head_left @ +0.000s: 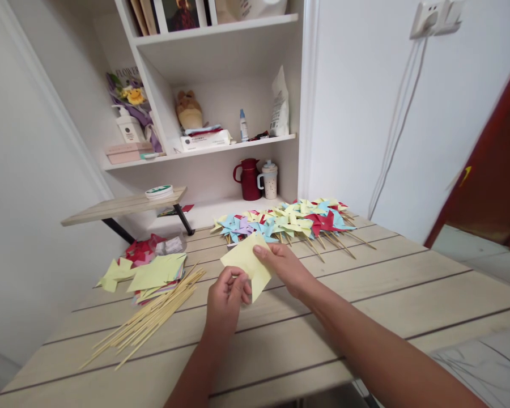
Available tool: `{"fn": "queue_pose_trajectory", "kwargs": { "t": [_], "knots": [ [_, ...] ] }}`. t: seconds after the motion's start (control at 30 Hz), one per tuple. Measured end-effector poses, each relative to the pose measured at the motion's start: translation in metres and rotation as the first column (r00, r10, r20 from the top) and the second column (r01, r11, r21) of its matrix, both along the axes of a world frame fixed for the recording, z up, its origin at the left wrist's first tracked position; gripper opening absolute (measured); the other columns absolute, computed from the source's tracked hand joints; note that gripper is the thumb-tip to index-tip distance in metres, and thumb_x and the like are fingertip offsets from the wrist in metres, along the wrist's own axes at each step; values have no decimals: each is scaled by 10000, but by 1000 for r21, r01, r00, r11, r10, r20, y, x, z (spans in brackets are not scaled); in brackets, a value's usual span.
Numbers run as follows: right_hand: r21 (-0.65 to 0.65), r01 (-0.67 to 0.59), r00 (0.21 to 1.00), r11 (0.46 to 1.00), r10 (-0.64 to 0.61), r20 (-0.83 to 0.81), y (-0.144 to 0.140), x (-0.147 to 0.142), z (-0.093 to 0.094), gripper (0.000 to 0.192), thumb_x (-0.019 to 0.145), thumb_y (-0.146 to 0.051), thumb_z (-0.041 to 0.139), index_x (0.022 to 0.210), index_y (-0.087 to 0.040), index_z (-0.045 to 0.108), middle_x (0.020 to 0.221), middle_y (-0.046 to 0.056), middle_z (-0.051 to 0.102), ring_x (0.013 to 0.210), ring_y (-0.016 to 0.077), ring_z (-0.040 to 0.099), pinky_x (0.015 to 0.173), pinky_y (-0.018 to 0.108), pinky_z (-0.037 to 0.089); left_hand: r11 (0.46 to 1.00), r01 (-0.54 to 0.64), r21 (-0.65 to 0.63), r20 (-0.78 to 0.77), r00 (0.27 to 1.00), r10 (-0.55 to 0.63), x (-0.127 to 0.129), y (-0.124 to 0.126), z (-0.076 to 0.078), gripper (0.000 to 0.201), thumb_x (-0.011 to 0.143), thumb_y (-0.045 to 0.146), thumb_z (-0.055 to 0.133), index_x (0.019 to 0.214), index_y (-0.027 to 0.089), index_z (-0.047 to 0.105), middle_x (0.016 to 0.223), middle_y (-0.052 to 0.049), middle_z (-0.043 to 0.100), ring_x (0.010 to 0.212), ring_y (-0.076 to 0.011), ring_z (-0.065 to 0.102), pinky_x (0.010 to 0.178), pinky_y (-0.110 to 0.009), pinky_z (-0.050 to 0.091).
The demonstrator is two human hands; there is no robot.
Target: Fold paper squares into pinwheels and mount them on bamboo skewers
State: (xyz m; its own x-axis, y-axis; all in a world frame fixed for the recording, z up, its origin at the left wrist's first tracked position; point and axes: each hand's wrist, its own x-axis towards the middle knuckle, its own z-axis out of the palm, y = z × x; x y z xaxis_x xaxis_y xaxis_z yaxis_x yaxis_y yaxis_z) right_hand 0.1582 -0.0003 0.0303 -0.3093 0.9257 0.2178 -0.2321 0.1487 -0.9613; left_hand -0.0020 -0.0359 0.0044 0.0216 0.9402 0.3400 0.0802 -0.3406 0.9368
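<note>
A pale yellow sheet of paper (243,255) is held up over the table, turned cornerwise. My right hand (285,267) pinches its right side, thumb on top and fingers hidden behind. At the lower left edge, my left hand (227,292) is closed with curled fingers and the thumb against the paper. Beyond it lies a heap of finished paper pinwheels (295,218) on sticks, in yellow, blue, red and purple. To the left are a stack of coloured paper sheets (157,273), a yellow cut piece (115,274) and a bundle of thin wooden sticks (147,317).
Red paper pieces (142,249) and a clear bag (170,245) lie behind the stack, near a small raised wooden stand (123,207). White shelving (221,34) rises at the back, with a red jug (249,180) and a cup (270,182). A cable (402,119) hangs on the wall.
</note>
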Motion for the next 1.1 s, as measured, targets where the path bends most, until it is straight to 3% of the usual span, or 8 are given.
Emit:
{"fn": "queue_pose_trajectory", "kwargs": {
  "t": [0.47,0.67,1.1],
  "knots": [
    [73,-133,989,988,127,79,1,0,-7,459,850,-581,603,807,-132,688,743,60,687,695,175,613,676,289,457,979,-205,-21,-25,979,205,0,1,1,255,838,404,611,709,186,585,487,46,539,381,-77,422,413,-191,345],
    [93,-125,988,988,115,105,0,0,-5,415,865,-548,602,787,-152,697,772,51,697,725,178,617,716,298,456,967,-255,-7,-37,966,254,-1,2,-1,242,826,403,627,711,191,605,478,48,537,371,-79,415,405,-189,347],
    [94,-64,987,993,49,150,3,-1,-6,248,731,-390,773,825,-162,745,744,8,682,674,137,565,645,251,413,948,-311,74,-127,940,318,-1,-4,-2,229,837,405,611,718,209,611,475,51,528,384,-93,428,440,-208,350]
  ]
}}
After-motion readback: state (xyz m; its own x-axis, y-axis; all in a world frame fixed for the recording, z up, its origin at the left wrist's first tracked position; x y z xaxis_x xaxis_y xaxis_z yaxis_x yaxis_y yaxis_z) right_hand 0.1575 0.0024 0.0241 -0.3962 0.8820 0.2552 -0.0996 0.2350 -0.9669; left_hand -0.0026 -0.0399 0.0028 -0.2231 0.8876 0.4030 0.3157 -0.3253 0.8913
